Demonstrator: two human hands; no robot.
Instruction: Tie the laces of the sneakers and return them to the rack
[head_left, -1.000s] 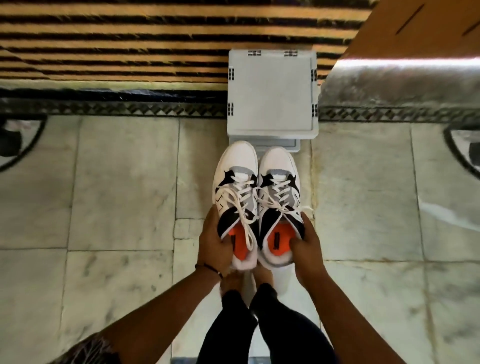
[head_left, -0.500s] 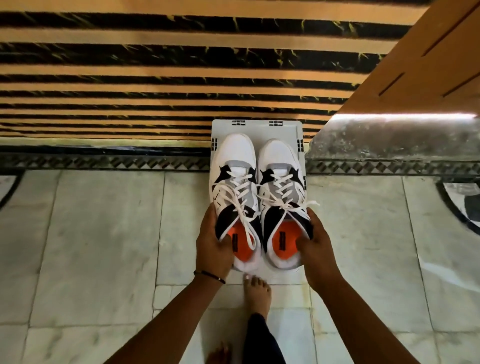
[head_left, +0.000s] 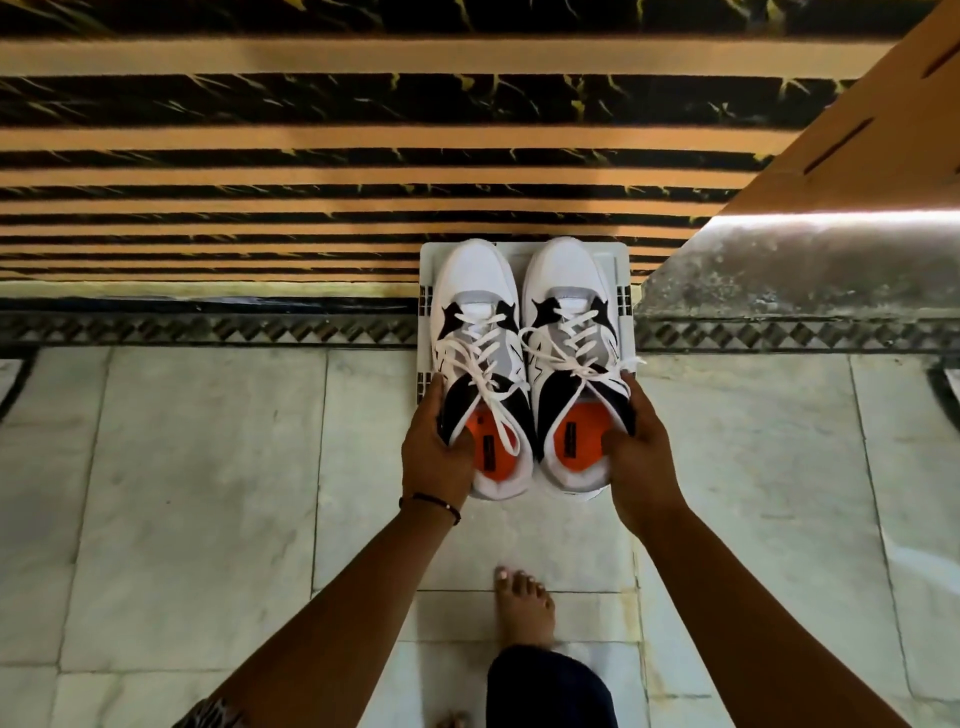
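Observation:
Two white, black and grey sneakers with orange insoles sit side by side, toes pointing away, over the top of a pale grey rack. My left hand grips the heel side of the left sneaker. The right sneaker is held at its heel side by my right hand. White laces cross both shoes, with loose ends trailing; one end lies inside the left shoe's opening. Whether the soles rest on the rack cannot be told.
Pale marble floor tiles spread left and right. Black and tan striped stairs rise behind the rack. A wooden panel and a grey stone ledge stand at the right. My bare foot stands just behind the shoes.
Both hands carried the pair of sneakers forward from above the floor to over the rack's top. I stepped closer, so the rack and stairs look larger.

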